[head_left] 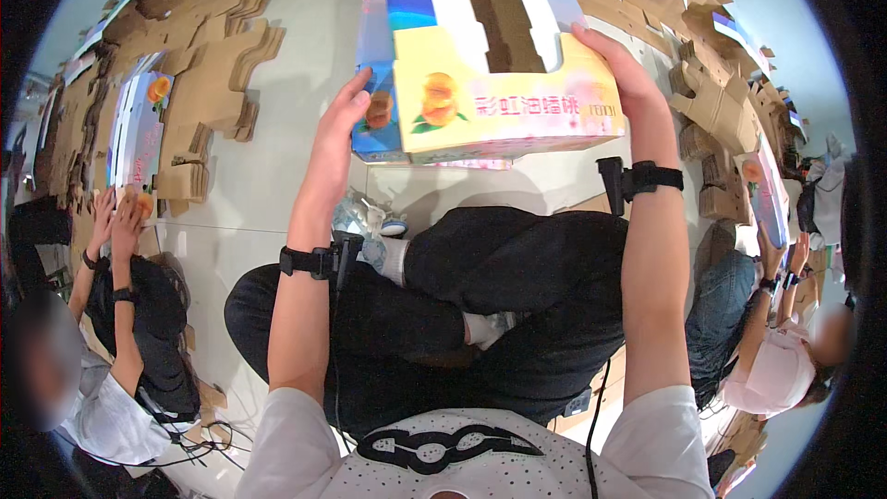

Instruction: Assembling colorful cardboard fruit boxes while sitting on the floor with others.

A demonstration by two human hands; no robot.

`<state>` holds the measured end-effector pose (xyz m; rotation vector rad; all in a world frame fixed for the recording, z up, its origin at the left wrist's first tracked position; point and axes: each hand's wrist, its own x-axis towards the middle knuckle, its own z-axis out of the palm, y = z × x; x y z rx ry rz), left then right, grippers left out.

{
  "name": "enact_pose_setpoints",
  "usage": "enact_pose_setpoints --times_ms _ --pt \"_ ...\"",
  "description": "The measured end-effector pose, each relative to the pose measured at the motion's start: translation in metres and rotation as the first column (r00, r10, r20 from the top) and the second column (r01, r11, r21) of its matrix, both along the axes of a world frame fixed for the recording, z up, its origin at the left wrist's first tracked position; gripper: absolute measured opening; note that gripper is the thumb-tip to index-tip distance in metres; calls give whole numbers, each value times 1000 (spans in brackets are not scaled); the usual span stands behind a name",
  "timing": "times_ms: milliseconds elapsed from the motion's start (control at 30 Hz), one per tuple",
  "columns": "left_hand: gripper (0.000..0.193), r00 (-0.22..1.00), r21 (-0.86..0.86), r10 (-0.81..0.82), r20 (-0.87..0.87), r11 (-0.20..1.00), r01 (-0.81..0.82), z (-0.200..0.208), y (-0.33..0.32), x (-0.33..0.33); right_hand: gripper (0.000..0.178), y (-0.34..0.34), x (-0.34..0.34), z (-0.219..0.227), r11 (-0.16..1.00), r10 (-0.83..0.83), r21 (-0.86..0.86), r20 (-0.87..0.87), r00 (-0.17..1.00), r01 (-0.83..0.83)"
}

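Between my hands is a printed cardboard fruit box (pixel 434 46), its near wall yellow and pink with a picture of peaches, its side wall blue. The top has a long cut-out, through which brown inner cardboard shows. My left hand (pixel 344 115) grips the blue left side, fingertips on the wall near its upper edge. At the right edge, my right hand (pixel 621 65) has its thumb on the upper rim; its other fingers are mostly hidden behind the side. The box is raised in front of my crossed legs, and its far end is cut off by the picture's upper edge.
Stacks of flat brown cardboard (pixel 217 74) lie on the pale tiled floor to the left; more folded cardboard (pixel 716 97) is at the right. On either side a person sits handling a printed box, the left person's hands (pixel 118 222) nearer. Cables (pixel 208 439) trail at lower left.
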<state>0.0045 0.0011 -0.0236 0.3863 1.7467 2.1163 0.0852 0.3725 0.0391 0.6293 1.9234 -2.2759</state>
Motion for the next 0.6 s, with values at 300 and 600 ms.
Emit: enact_pose_setpoints --times_ms 300,600 --pt "79 972 -362 232 -21 905 -224 -17 5 2 90 -62 2 14 147 163 944 -317 934 295" --pt "64 971 -292 49 233 956 21 -42 -3 -9 115 -164 13 17 -34 364 996 -62 929 79"
